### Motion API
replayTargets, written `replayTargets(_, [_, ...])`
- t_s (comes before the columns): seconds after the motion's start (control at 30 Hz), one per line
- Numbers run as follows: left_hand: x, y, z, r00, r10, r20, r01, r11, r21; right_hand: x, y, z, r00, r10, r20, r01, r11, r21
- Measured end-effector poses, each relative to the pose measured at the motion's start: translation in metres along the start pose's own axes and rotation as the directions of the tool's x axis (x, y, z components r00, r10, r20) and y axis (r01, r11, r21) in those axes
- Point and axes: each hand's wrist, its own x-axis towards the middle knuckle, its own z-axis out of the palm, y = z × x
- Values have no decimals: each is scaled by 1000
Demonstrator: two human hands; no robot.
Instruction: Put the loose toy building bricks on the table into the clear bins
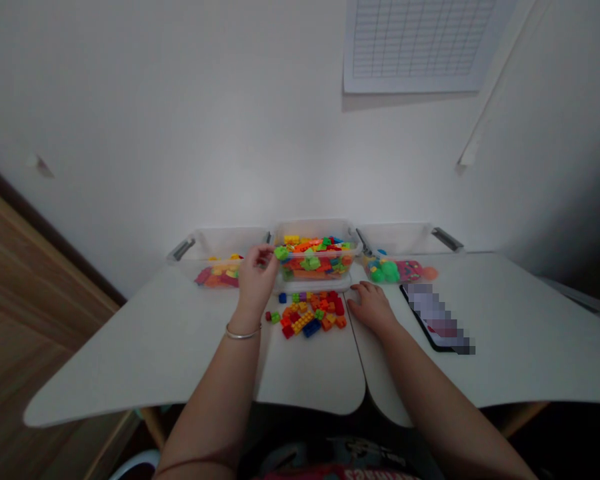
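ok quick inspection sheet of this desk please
surface: white desk panels, joined side by side
things: middle clear plastic bin full of toy bricks, a left bin and a right bin beside it; loose bricks on the desk in front
clutter: phone right of the right hand, screen blurred out
hands: left hand at the middle bin's rim, pinching a green brick; right hand open, flat on the desk beside the loose bricks
cables: nothing seen
surroundings: white wall, grid chart on it, wood panel at left
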Motion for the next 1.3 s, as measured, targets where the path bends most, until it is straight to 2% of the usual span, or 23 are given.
replayTargets(0.1, [21,4,11,998,9,-67,-7,1000,19,0,0,-1,1000,2,4,-2,1000,1])
replayTargets(0.23, [44,2,31,997,-71,21,70,996,46,1,2,0,1000,-10,6,10,1000,-10])
replayTargets(0.4, [56,0,43,983,-88,161,27,937,348,1,2,0,1000,-27,6,27,1000,-16])
replayTargets(0.57, [58,3,45,977,-114,179,5,856,517,0,1,-1,1000,-12,8,12,1000,-2])
replayTargets(0.7, [55,5,44,976,-79,205,-36,863,503,1,2,0,1000,-10,5,10,1000,5])
replayTargets(0.87, [53,-3,39,978,37,206,-113,922,370,1,2,1,1000,-8,5,8,1000,9])
replayTargets(0.93, [49,-7,34,983,90,159,-136,939,315,1,2,1,1000,-10,3,10,1000,5])
replayTargets(1.0, [42,-9,28,990,129,62,-142,944,298,1,2,0,1000,-13,1,13,1000,0])
replayTargets(1.1, [22,-14,16,993,97,-66,-64,919,390,1,0,0,1000,-8,-1,8,1000,0])
replayTargets(1.13, [15,-16,13,997,59,-55,-30,902,430,0,0,0,1000,-3,-2,3,1000,2])
replayTargets(1.2, [0,-22,8,998,-36,54,6,879,477,0,0,1,1000,0,-1,0,1000,1])
replayTargets(1.3, [-17,-29,2,968,-120,219,-25,825,564,0,1,2,1000,-15,-7,15,1000,-6])
